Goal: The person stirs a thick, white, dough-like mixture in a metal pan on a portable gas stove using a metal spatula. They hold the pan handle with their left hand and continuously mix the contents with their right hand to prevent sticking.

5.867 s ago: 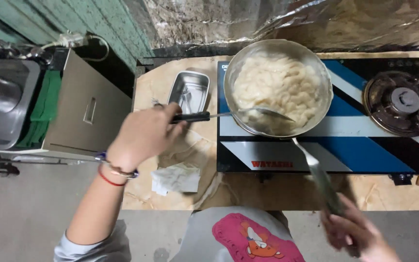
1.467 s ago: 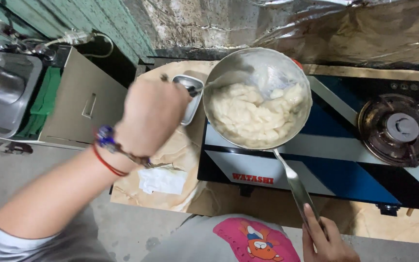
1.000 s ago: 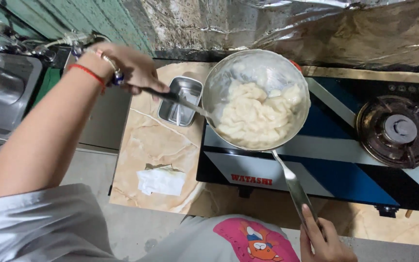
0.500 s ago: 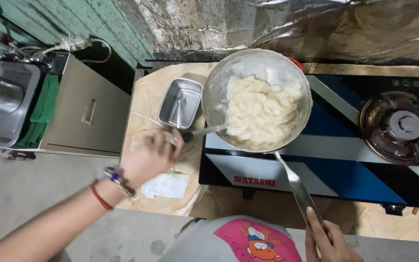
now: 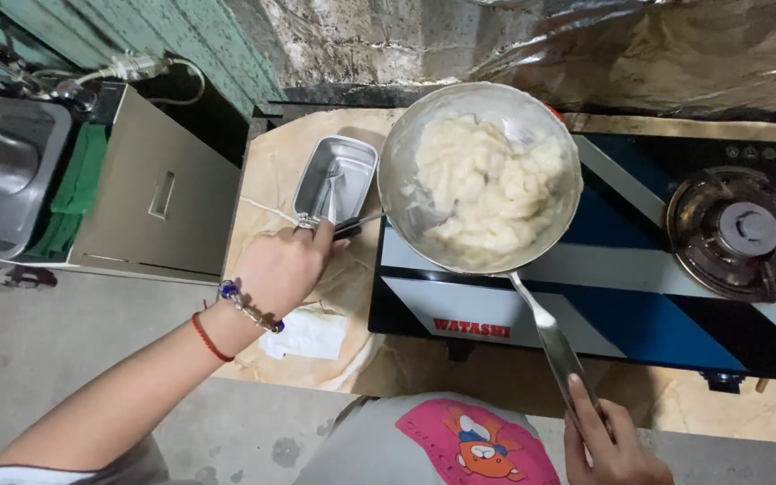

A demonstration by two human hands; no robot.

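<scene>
head view looks straight down on a steel pan [image 5: 410, 171] in the upper middle of the frame, sitting on a blue and black gas stove [image 5: 639, 296] and filled with a pale, lumpy dough [image 5: 487, 189]. the right hand [image 5: 608, 440], at the bottom edge right of centre, is closed around the end of the pan's long metal handle [image 5: 550, 337]. the left hand [image 5: 285, 265], left of centre, is clamped on the dark grip of a metal utensil [image 5: 379, 218] whose end lies inside the pan beside the dough. the mass looks soft, sticky and fairly heavy, so the pan is best held far out on the handle, away from the hot bowl. a small steel tray [image 5: 352, 157] rests on the table [image 5: 271, 171] just left of the pan.
</scene>
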